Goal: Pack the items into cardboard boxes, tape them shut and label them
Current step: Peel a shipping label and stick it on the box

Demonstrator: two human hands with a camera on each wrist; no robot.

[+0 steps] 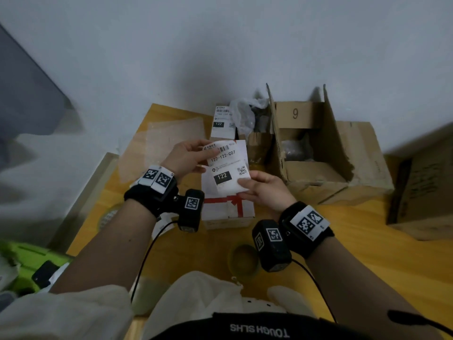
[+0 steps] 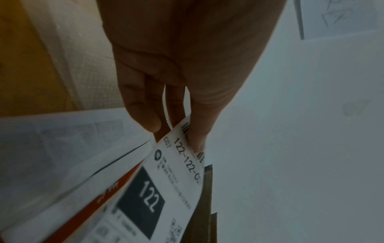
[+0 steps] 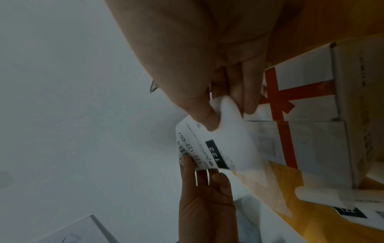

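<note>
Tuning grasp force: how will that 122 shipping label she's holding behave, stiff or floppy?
Probably floppy: the label curves between the left hand and the right hand, each pinching an end. Likely very light, since fingertip pinches carry it. Possibly sticky-backed, as a similar label sits on the far box; I can't confirm.

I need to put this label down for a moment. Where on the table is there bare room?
Bare table lies near right, between the open brown box and the right hand. The far edge is crowded with boxes; the white box fills the middle.
</note>
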